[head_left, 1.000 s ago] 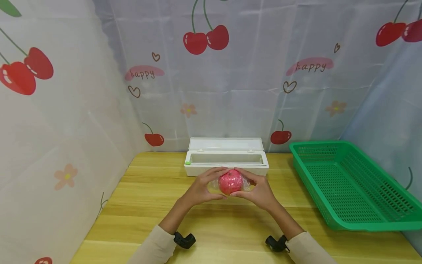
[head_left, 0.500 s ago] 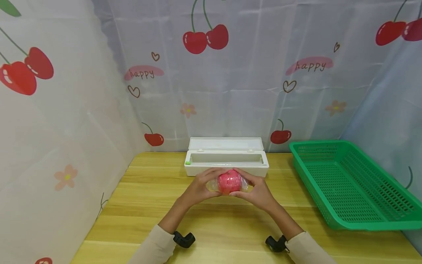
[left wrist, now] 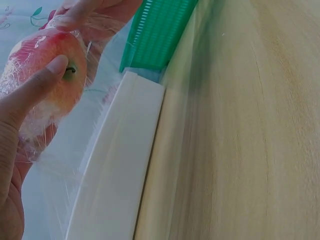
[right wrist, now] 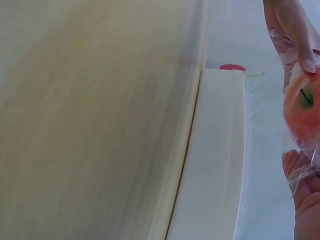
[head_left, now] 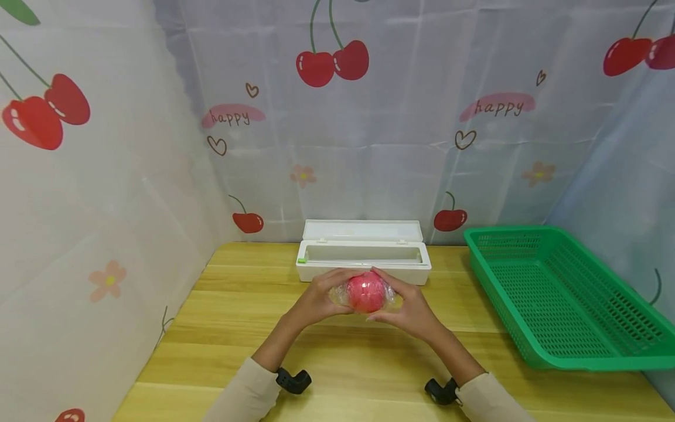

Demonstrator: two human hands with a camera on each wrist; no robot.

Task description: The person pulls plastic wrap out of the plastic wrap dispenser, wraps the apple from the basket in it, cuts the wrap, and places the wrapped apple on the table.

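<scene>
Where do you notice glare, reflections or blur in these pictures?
Head view: small glints on the wrapped apple; left wrist view: a faint green tint, perhaps a reflection, on the table beside the green basket; right wrist view: hazy, the table's grain washed out.

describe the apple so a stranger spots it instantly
On the yellowish wooden table, find the long white box with its lid open. In front of it, a person's left hand and right hand hold a round, pinkish-red apple. Unlike the flat red cherries printed on the pale curtain, it is solid and wrapped in clear plastic film.
</scene>
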